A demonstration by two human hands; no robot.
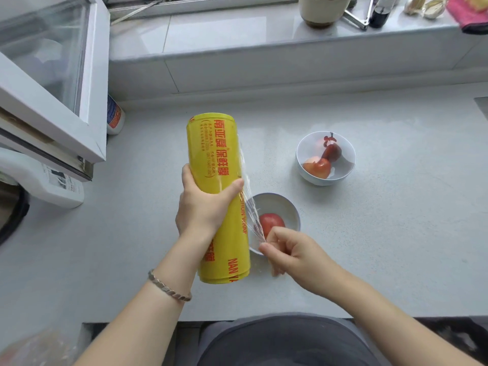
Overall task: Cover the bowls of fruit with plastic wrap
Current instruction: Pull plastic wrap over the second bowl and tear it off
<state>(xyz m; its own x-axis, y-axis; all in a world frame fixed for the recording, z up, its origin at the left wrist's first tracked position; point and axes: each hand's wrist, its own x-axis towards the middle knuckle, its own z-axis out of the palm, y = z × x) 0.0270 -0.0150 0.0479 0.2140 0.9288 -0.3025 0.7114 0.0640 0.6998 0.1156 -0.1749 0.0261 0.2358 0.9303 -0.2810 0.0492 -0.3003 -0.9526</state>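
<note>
My left hand (204,204) grips a big yellow roll of plastic wrap (215,159) with red lettering, held above the grey counter. My right hand (287,249) pinches the loose end of the clear film (252,212), which stretches bunched from the roll's right side. Under the film and partly behind the roll sits a white bowl (284,207) holding one red fruit (272,223). A second white bowl (346,165) with several red fruit pieces (320,166) stands uncovered further back to the right.
An open window sash (50,75) juts over the counter at left, with a white bottle (115,116) and a white jug (45,180) beneath it. A raised sill at the back carries a ceramic pot (320,9), a dark bottle (380,11), garlic (425,5) and a pink cloth (470,14).
</note>
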